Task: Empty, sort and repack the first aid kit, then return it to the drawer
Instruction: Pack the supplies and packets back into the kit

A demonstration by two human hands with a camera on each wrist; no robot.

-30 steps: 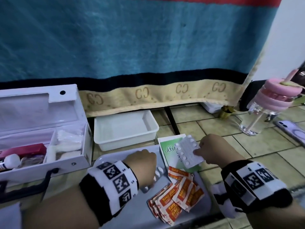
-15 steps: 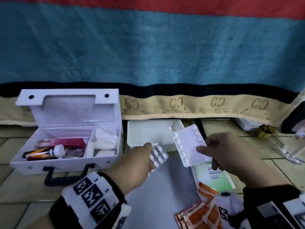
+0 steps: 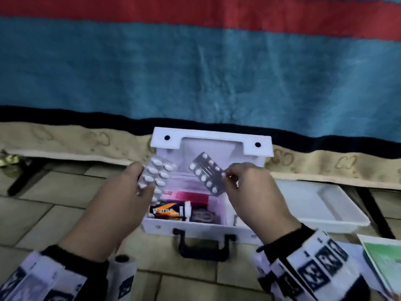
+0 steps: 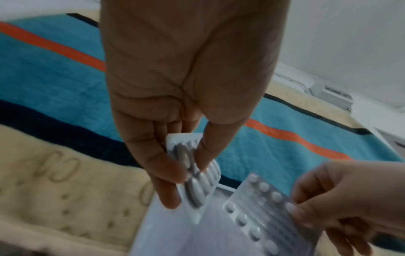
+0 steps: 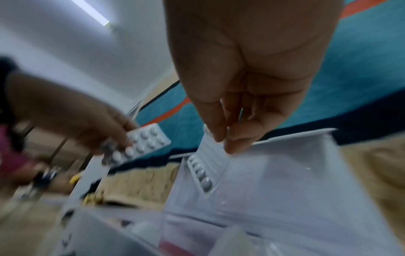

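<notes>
**Both hands now over the open kit, a pill strip in each**

Since a second ago both hands have left the grey tray and come across to the first aid kit [image 3: 208,227], each bringing its strip along.

Left hand [image 3: 121,205]: the grip is closed round the edge of a strip of oval pills [image 3: 157,177], thumb on one face, fingers behind. It is held nearly upright, long axis running down toward the kit's left compartment. A second strip seems to sit behind it, though blur leaves that unsure.

Right hand [image 3: 251,192]: thumb and fingertips pinch one corner of a foil strip of round pills [image 3: 207,173]. Its long axis slants, free end up toward the raised lid [image 3: 211,139].

Below both strips lies the left compartment, already holding a pink box [image 3: 188,195] and a dark tube [image 3: 168,210]. The left strip hangs closer to that opening, so it looks the likelier to go in first. A white tray [image 3: 325,209] sits on the floor just right of the kit.
</notes>
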